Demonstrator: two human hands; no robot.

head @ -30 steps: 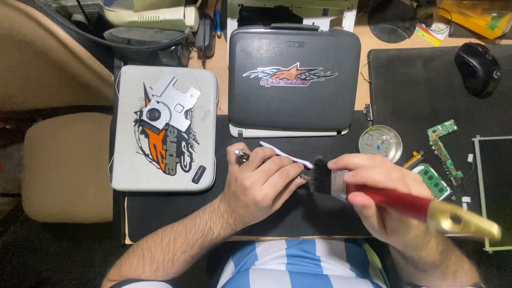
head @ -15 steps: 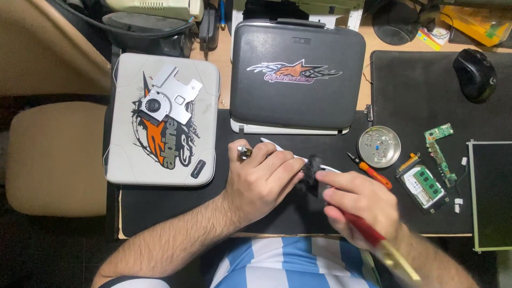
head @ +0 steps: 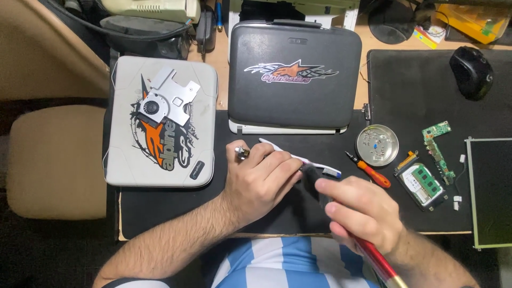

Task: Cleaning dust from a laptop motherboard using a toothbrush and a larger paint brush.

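Observation:
My left hand [head: 262,178] rests on the black mat [head: 298,213] and pins down a thin white part [head: 298,157] that pokes out from under its fingers. A small metal piece [head: 242,152] sits by its index finger. My right hand [head: 365,213] grips a paintbrush with a red handle [head: 376,258], its dark bristles [head: 312,178] pressed against the white part beside my left fingers.
A closed dark laptop [head: 296,74] lies beyond the hands, a grey sleeve [head: 160,128] with a fan bracket [head: 165,98] to the left. On the right are a round tin of screws [head: 377,145], an orange screwdriver [head: 370,172], circuit boards [head: 437,146], a drive [head: 421,184], a mouse [head: 470,72].
The right hand swung the brush round, so its handle now points down toward my body. The bristles stay at the white part. The left hand held still.

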